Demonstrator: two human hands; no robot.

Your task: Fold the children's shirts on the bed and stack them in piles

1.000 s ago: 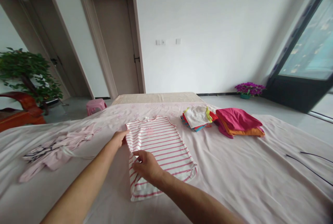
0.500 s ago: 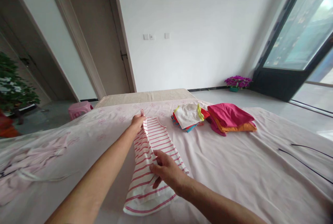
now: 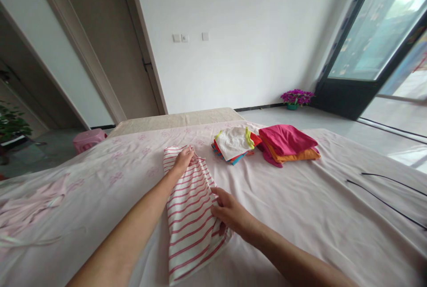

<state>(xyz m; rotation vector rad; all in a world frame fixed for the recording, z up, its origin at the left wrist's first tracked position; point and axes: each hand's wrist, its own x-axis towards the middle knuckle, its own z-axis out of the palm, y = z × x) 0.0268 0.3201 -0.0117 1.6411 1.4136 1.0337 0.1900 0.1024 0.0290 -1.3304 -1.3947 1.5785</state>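
A white sleeveless top with red stripes (image 3: 190, 216) lies lengthwise on the pink bed sheet (image 3: 283, 220), one side folded over toward the right. At its far end, my left hand (image 3: 184, 159) is closed on the shoulder strap. My right hand (image 3: 233, 212) grips the folded edge about midway down the right side, its thumb and forefinger on the cloth and the other fingers partly hidden beneath. The top's near hem spreads loosely toward me.
Beyond my right hand sit a folded pile with a white garment (image 3: 233, 143) on top and another with a magenta garment (image 3: 288, 139) above orange cloth. A crumpled pink garment (image 3: 36, 204) lies at left, thin black cords (image 3: 383, 202) at right. A pink stool (image 3: 88, 140) stands beyond the bed.
Both hands have carried the top's left part over to the right, narrowing it. My view has shifted slightly, and the hem now reaches lower in the picture.
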